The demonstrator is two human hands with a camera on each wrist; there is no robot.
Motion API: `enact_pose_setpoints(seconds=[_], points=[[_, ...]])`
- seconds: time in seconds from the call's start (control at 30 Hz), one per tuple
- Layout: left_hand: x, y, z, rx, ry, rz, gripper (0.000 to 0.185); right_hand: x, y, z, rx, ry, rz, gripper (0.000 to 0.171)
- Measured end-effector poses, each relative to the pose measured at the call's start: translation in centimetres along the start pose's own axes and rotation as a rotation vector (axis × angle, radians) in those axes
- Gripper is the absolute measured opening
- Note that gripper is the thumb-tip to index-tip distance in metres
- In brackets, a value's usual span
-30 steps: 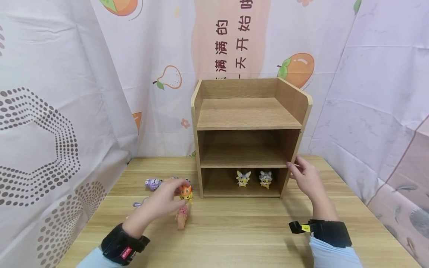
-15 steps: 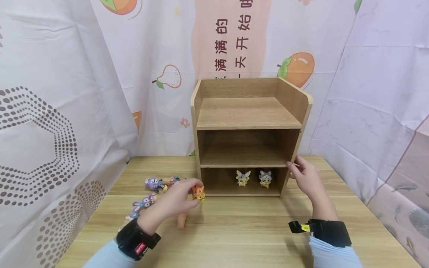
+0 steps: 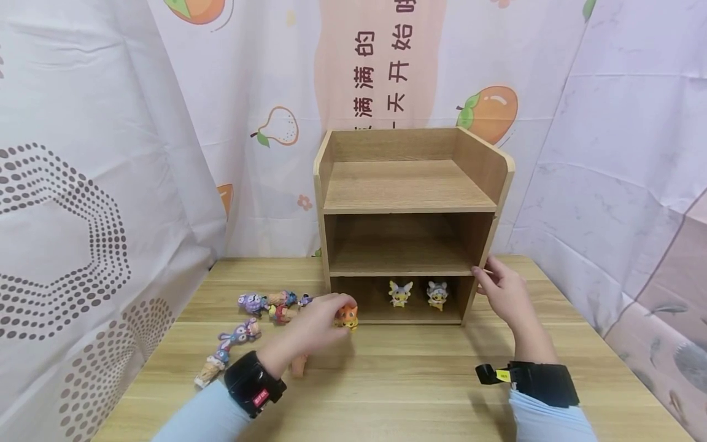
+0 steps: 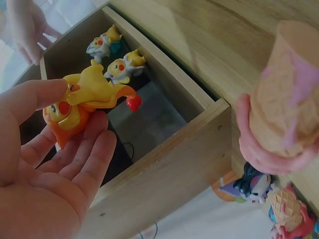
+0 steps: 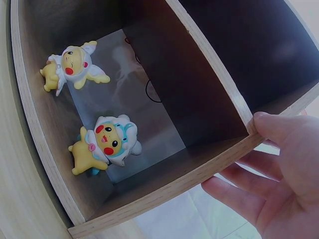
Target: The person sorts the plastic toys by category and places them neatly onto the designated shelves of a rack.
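Observation:
My left hand [image 3: 320,316] pinches a small orange figure [image 3: 347,317] just in front of the bottom compartment of the wooden shelf unit [image 3: 409,190]. The left wrist view shows the same orange figure [image 4: 82,102] held between thumb and fingers at the shelf's lower opening. Two yellow figures [image 3: 401,293] [image 3: 437,294] stand inside that bottom compartment, also seen in the right wrist view [image 5: 75,67] [image 5: 107,144]. My right hand [image 3: 499,291] grips the shelf's right front edge, thumb [image 5: 279,129] on the wall.
Several small figures lie on the table left of the shelf: a purple one [image 3: 251,302], a rabbit-like one [image 3: 237,334], ice-cream cone figures [image 3: 207,371] [image 4: 289,114]. The wooden table [image 3: 397,387] is backed by printed curtains.
My left hand has carried the orange figure to the right, from beside the pile of figures to the shelf's bottom opening. The right hand has stayed on the shelf edge.

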State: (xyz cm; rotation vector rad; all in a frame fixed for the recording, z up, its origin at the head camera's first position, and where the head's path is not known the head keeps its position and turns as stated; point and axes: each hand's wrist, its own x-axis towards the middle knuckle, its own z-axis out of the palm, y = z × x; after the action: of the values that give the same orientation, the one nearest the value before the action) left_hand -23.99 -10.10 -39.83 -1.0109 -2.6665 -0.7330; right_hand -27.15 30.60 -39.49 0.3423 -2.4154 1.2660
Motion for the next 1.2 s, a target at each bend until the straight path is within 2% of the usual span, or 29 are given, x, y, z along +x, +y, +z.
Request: enact_pose_setpoints(seconds=[0.33,0.5,0.7,1.2], points=[[1.7,-0.1,1.0,-0.021,-0.046,-0.080,0.040,0.1,0.1,0.1,-0.008,0.006,-0.006,0.056],[2.6,-0.3,1.2,-0.028,-0.053,-0.089,0.040,0.1,0.0,0.0,0.000,0.004,-0.006,0.055],[3.7,-0.5,1.5,0.008,-0.059,-0.098,0.044,0.0,-0.2,0.0,-0.001,-0.001,0.005,0.057],[6.1,0.2,1.9,0.079,-0.151,-0.171,0.043,0.1,-0.1,-0.1,-0.005,-0.010,-0.001,0.055]])
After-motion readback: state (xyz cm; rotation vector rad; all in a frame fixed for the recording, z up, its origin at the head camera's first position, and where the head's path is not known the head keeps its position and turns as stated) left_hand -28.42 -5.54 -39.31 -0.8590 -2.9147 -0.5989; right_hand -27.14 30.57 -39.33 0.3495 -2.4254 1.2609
